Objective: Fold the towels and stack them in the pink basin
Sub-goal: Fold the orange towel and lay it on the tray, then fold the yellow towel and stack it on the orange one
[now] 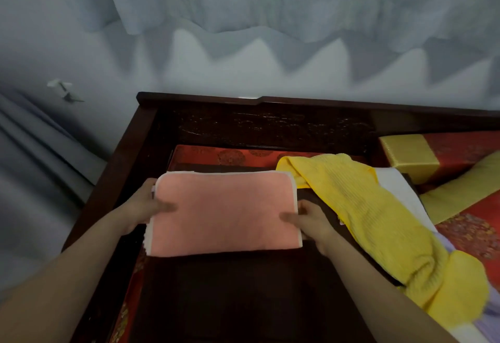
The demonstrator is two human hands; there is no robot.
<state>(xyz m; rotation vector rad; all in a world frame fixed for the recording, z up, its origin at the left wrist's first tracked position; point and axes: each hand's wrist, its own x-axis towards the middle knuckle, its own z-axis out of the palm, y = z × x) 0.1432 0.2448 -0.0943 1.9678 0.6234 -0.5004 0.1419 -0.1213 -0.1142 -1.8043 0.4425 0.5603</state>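
A folded pink towel [224, 212] with a white underside lies flat over a dark brown surface [230, 296]. My left hand [147, 207] grips its left edge, thumb on top and fingers underneath. My right hand [308, 219] grips its right edge the same way. To the right a crumpled yellow towel [370, 218] sprawls across the surface, and a white towel [397, 188] pokes out from beneath it. No pink basin is in view.
A dark carved wooden frame [270, 126] runs along the back and left side. Red patterned cushions with gold bands [408, 158] sit at the right. Grey curtains [243, 4] hang behind, with floor to the left.
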